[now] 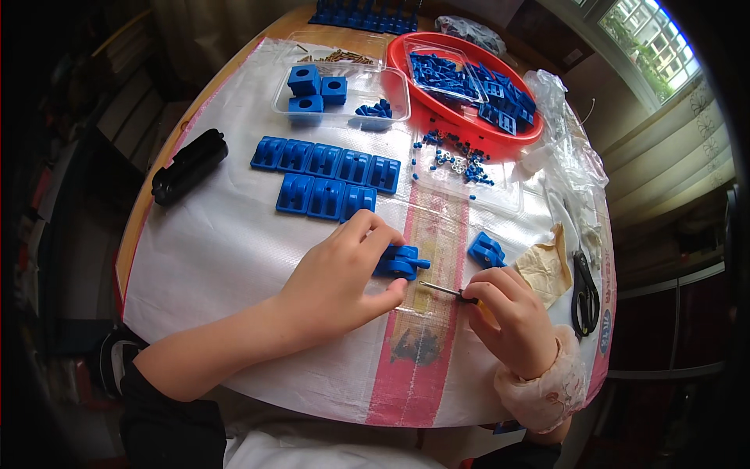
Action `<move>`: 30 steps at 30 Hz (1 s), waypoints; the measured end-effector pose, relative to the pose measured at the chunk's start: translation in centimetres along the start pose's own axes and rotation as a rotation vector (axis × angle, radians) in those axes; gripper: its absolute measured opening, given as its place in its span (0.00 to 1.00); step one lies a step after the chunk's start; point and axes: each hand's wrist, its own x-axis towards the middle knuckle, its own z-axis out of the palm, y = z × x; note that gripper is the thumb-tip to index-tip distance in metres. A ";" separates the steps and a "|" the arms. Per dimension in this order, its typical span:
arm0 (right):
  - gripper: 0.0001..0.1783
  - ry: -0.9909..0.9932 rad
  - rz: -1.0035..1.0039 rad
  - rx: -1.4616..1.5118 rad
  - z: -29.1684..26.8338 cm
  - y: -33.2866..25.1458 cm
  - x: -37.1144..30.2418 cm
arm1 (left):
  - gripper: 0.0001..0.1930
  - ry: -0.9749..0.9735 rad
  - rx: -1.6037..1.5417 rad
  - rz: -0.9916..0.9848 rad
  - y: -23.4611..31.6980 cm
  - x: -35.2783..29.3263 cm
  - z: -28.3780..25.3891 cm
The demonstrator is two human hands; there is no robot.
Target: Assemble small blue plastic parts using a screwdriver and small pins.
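My left hand (344, 270) is closed around a blue plastic bracket (400, 263) that has a short peg sticking out to the right. Between the fingers of my right hand (512, 316) is a small screwdriver (445, 290), its metal tip pointing left, just below and apart from the bracket's peg. A similar blue bracket (487, 250) lies on the sheet beyond my right hand. Two rows of blue base pieces (324, 161) are lined up past my left hand, whose fingers reach close to the nearer row.
A clear tray (398, 102) holds blue blocks (305, 80). Behind it lie brass screws (344, 57). A red basin (418, 86) is full of blue parts. Small nuts and blue caps (465, 166) sit nearby. Black scissors (584, 295) lie right, a black case (190, 166) left.
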 end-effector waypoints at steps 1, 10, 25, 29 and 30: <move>0.13 0.005 -0.006 -0.006 0.0 0.0 0.0 | 0.13 -0.010 0.009 0.012 0.0 -0.1 -0.1; 0.14 0.182 0.002 -0.188 -0.1 -0.8 0.4 | 0.16 0.054 -0.072 0.212 -0.6 -0.1 0.2; 0.16 0.304 -0.140 0.154 0.4 -1.5 0.2 | 0.21 0.033 -0.227 0.339 0.6 -0.7 0.2; 0.18 0.278 -0.164 0.245 0.3 -1.9 0.2 | 0.21 -0.034 -0.245 0.300 0.5 -0.7 0.7; 0.21 0.266 -0.173 0.254 0.5 -1.9 0.1 | 0.21 -0.056 -0.252 0.291 0.6 -0.8 0.8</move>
